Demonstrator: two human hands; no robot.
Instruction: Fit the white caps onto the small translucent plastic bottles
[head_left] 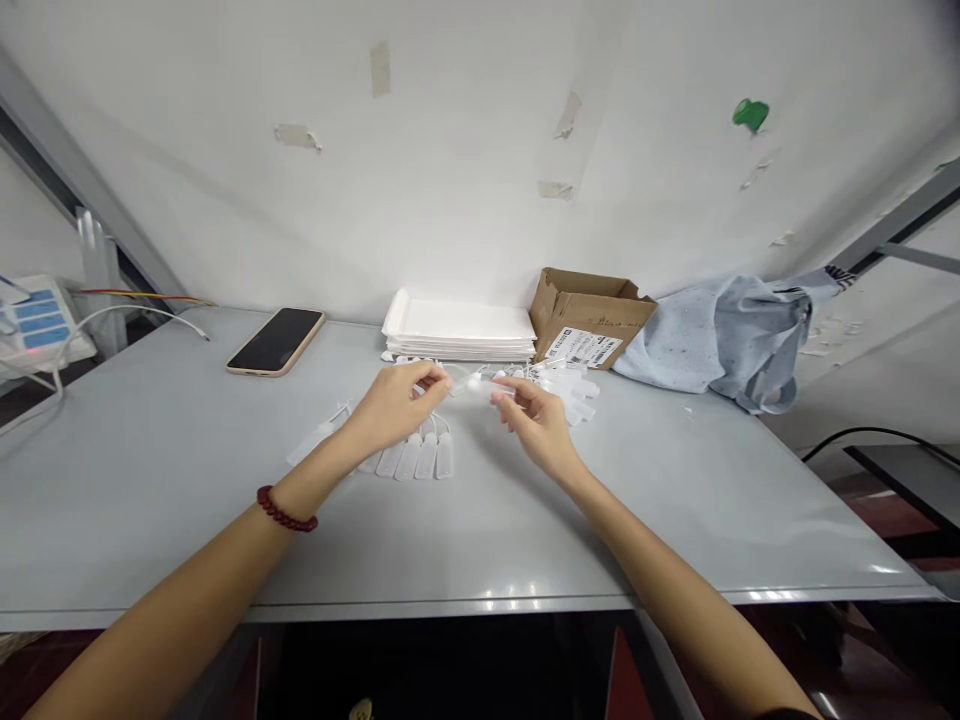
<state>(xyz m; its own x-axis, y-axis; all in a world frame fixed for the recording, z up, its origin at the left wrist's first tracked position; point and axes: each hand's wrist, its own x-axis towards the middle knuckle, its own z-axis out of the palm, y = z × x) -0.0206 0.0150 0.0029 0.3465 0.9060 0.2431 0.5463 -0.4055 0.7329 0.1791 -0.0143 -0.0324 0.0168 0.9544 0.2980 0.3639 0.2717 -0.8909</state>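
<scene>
A small translucent white tag (491, 386) with a thin white cord (459, 381) is held up between my two hands, above the grey table (480, 540). My right hand (536, 425) pinches the tag's flat body between thumb and fingers. On the other side, my left hand (397, 400) is closed in a pinch at the cord. Below my left hand lies a row of similar tags (409, 457), partly hidden by the wrist. Another cluster of tags (574, 390) is fanned out just beyond my right hand.
A stack of white envelopes (461, 325) stands at the back, beside an open cardboard box (592, 315). Light blue cloth (712, 335) is heaped at the right. A phone (276, 342) lies at back left, with a white cable (135, 307) and a power strip (41, 320) farther left.
</scene>
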